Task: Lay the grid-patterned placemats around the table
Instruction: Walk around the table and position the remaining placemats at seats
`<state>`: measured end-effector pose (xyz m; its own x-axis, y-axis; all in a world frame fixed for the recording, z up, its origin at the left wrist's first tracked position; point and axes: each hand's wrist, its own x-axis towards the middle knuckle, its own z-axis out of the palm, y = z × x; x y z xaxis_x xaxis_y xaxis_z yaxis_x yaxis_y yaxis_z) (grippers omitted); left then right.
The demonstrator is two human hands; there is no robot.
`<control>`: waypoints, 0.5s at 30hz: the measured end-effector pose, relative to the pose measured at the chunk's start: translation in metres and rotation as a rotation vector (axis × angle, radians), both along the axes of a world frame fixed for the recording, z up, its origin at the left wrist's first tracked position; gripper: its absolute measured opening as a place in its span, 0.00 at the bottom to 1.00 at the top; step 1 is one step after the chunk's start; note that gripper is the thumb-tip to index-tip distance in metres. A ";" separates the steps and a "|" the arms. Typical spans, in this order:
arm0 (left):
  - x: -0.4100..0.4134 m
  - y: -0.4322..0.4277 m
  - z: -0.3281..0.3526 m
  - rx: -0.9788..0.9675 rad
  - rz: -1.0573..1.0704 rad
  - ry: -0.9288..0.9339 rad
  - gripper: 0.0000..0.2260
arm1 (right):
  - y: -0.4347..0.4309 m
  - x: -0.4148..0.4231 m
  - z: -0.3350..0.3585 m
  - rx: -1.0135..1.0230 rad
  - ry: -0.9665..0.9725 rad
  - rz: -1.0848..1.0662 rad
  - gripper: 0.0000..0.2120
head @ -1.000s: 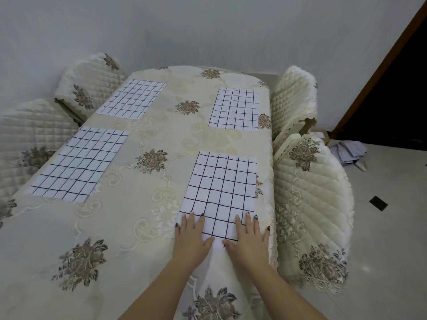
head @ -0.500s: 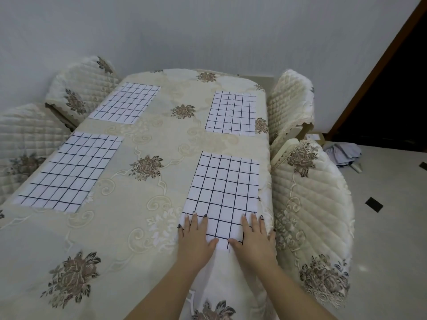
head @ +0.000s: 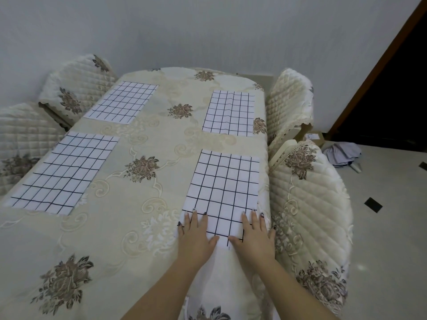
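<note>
Here, left hand [head: 196, 241] and right hand [head: 254, 244] flat, fingers straight, on placemat [head: 224, 185], long axis running away.

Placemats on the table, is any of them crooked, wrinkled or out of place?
Nothing much. The far right mat shows faint ripples in its grid lines; the rest lie flat. The left hand and right hand press flat on the near right mat.

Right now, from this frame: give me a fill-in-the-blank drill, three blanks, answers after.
The left hand and right hand both press the near-right placemat; the ___ one is nearer the nearest quilted chair.
That placemat is one of ___ on the tablecloth.
The crumpled cloth lies on the ___.
Answers: right; four; floor.
</note>
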<state>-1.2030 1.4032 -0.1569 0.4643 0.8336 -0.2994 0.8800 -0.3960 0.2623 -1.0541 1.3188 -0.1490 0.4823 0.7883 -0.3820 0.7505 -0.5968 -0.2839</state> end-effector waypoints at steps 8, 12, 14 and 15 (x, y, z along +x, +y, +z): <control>0.003 0.000 0.000 0.004 0.011 -0.008 0.33 | 0.001 0.003 -0.001 0.009 0.020 -0.009 0.39; 0.002 0.000 0.002 0.007 0.038 -0.053 0.33 | 0.003 0.004 0.001 0.007 0.033 -0.015 0.38; 0.002 0.000 0.003 0.001 0.052 -0.067 0.33 | 0.003 0.005 0.003 0.005 0.034 -0.012 0.38; 0.001 0.001 0.003 -0.007 0.057 -0.066 0.33 | 0.004 0.005 0.003 0.001 0.032 -0.008 0.37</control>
